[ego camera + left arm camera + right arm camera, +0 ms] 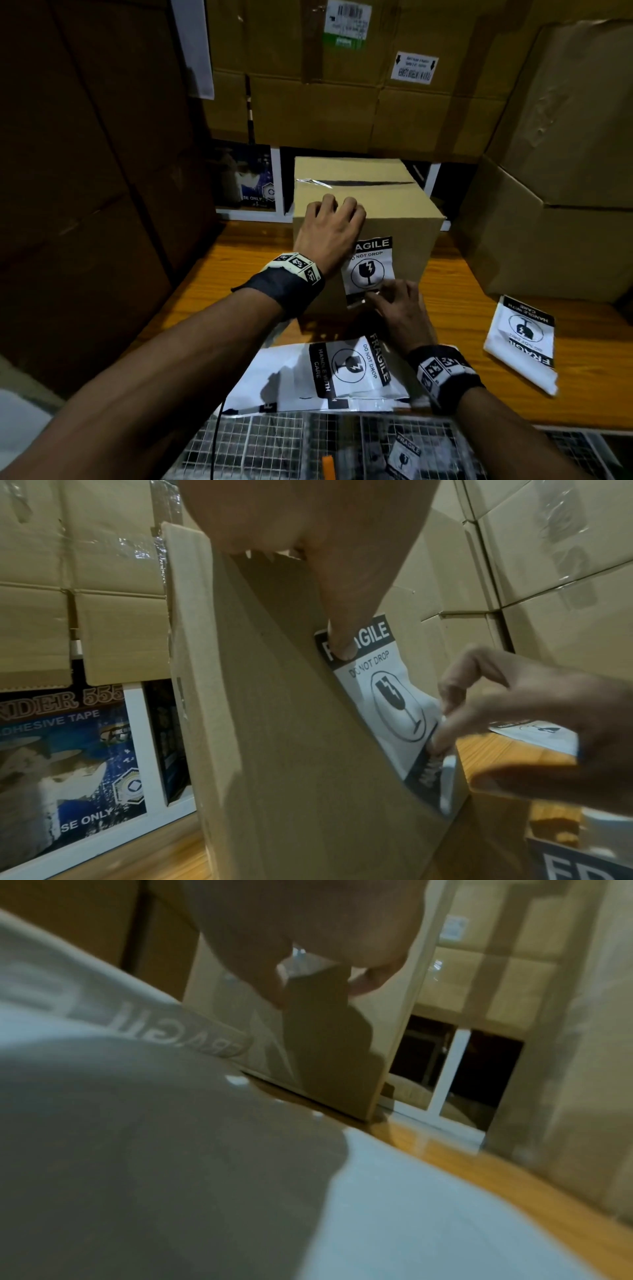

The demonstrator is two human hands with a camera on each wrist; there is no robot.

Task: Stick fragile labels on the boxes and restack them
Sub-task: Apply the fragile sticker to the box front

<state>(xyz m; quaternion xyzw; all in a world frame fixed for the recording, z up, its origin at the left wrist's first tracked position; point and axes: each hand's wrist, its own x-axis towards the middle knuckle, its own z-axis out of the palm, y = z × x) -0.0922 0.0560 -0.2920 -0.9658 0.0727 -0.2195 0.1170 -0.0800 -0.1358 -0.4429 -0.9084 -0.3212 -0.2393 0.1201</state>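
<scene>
Fragile label (370, 270) on near face of small box (394, 205), which stands on wooden table (479, 284); top edge stuck, lower part bowed off the card. Label judged thin, limp, crease-prone: handle by edges, smooth downward. Box judged stiff and probably light. Left hand (330, 228) curled over box's top edge, thumb pressing label's top band. Right hand (399, 308) pinches label's lower edge. 1 spare label sheet (342, 370) lies flat under the right wrist
</scene>
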